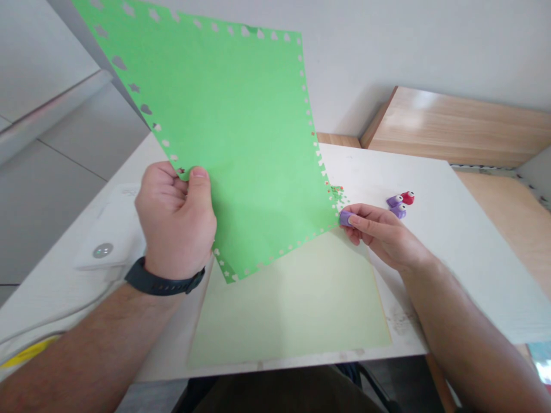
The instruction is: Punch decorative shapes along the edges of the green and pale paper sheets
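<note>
A bright green sheet of paper [241, 132] is held up and tilted above the table, with small shapes such as stars and hearts punched along its edges. My left hand [178, 221] grips its left edge, thumb on the front and fingers curled behind. At the lower right corner, my right hand [379, 229] has its fingers closed on a small purple craft punch [345, 218], which touches the paper's edge. Tiny green and red paper cut-outs [338, 194] lie just beyond that hand. Further right stand two purple punches and a red punch [407, 198] with eye-like knobs.
A pale green mat [293, 315] lies on the white table [434, 275] beneath the paper. To the left are a white device [112, 229] with a round button and a grey cable [60, 315]. A wooden board [460, 123] stands along the back wall at right.
</note>
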